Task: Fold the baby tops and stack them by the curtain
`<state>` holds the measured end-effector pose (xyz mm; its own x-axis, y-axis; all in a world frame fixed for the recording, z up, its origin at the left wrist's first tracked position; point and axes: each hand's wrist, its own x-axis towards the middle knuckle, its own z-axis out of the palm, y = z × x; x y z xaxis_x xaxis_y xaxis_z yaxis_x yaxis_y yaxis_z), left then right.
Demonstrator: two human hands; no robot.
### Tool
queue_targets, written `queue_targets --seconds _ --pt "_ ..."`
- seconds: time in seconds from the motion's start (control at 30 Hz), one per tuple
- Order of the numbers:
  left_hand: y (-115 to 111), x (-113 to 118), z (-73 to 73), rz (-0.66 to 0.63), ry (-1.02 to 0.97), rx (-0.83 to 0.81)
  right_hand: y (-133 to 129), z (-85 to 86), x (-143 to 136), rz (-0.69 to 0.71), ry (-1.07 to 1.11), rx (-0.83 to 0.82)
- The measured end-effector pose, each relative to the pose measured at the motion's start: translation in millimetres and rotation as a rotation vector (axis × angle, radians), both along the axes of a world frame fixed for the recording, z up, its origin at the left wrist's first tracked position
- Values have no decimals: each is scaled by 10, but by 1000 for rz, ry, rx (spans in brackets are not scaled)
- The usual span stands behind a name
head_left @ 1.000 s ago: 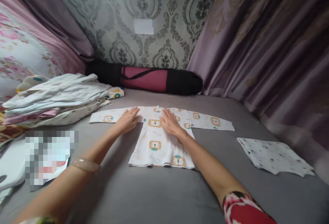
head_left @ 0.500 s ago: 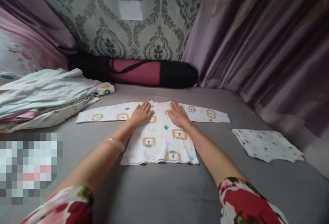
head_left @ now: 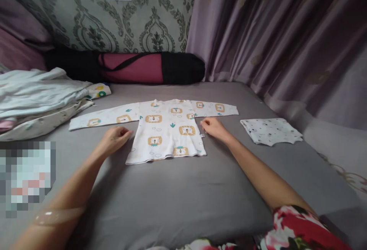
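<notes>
A white long-sleeved child's shirt [head_left: 163, 135] with lion faces and green leaf prints lies spread flat, both sleeves stretched outward. Just off its left side is my left hand [head_left: 116, 139], fingers curled in and nothing visible in them. My right hand [head_left: 214, 128] is close beside the shirt's right edge, below the right sleeve, its fingers bent together; I see no cloth in them. A small white tag sticks out of the shirt's side seam near that hand.
On the grey bedsheet [head_left: 172, 196], a folded white patterned garment [head_left: 271, 130] lies to the right. Piled clothes [head_left: 40, 93] sit at the left, above a blurred-out patch. Along the wall rests a black and maroon long bag [head_left: 134, 68]; purple curtains [head_left: 243, 32] hang at the right.
Both hands have lifted off the shirt's upper chest and moved back and outward to its two sides, fingers now curled rather than flat. The view has shifted to the right and down.
</notes>
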<state>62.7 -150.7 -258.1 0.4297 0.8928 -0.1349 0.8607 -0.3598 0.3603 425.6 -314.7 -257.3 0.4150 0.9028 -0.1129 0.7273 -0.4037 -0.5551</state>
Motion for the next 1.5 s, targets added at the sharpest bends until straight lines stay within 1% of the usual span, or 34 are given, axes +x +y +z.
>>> queue_targets --seconds 0.1,0.17,0.23,0.33,0.43,0.57,0.67,0.73,0.8,0.87,0.97,1.13,1.23,1.27,1.33,1.37,1.4,1.5 --pt "-218 -89 52 -33 27 -52 -351 26 -133 45 -114 -113" --pt "-347 -99 56 -31 28 -54 -508 56 -253 45 -162 -179" --pt "-466 -91 40 -2 22 -45 -609 84 -370 36 -200 -218" --pt "-617 -67 12 47 12 -18 -692 111 -504 45 -232 -238" --pt "-726 -28 20 69 -3 5 -730 133 -590 47 -230 -237" --pt "-811 24 101 128 -58 -78 -758 165 -650 37 -217 -177" --pt "-825 6 138 193 -185 -159 -766 180 -644 19 -181 -105" --pt "-805 -45 126 180 -297 -183 -769 183 -615 12 -139 -62" --pt "-767 -112 94 136 -358 -147 -773 186 -573 20 -103 -34" --pt "-729 -173 63 86 -352 -93 -778 190 -533 43 -91 -34" --pt "-705 -224 39 19 -318 -76 -783 190 -501 106 -124 -84" --pt "-686 -300 2 -71 -238 -71 -804 196 -515 187 -289 -199" --pt "-599 -365 -4 -118 -177 -138 -791 233 -528 233 -381 -269" --pt "-559 -355 4 -112 -161 -116 -756 249 -533 245 -412 -285" --pt "-472 -231 30 -97 -161 37 -601 273 -554 261 -473 -254" --pt "-431 -106 41 -97 -182 165 -475 276 -571 275 -494 -204" --pt "-392 59 45 -151 -210 245 -318 268 -592 291 -506 -133" --pt "-299 699 -20 -442 -299 280 248 160 -659 421 -449 84"
